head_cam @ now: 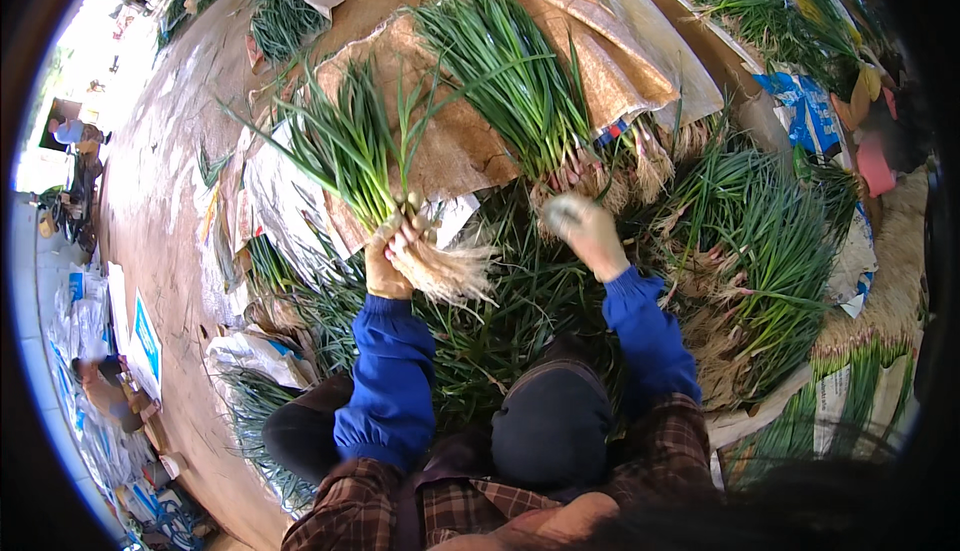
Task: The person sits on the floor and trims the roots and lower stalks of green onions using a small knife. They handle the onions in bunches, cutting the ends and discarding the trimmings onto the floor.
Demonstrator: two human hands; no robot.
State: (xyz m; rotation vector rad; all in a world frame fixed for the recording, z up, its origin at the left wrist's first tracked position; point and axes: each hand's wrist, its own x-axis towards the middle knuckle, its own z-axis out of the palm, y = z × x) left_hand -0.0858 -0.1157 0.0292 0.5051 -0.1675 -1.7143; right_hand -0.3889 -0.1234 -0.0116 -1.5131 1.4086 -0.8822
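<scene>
My left hand [388, 247] is closed around a small bunch of scallions [367, 153]. The green leaves point up and away from me, and the pale stringy roots [442, 262] hang out on the right of my fist. My right hand [583, 227] is blurred by motion, close to the rooted ends of a larger scallion bundle [517, 78]; whether it touches them or holds anything is unclear. That bundle rests on a brown woven sack [442, 112]. Loose green leaves [517, 288] cover the ground between my arms.
To the right lies a heap of scallions [772, 243] with tangled roots. A folded sack [592, 48] stretches behind the big bundle. White plastic sheeting [281, 183] lies at the left. Tied bundles [862, 386] stand at lower right. A person [112, 393] is at the far left.
</scene>
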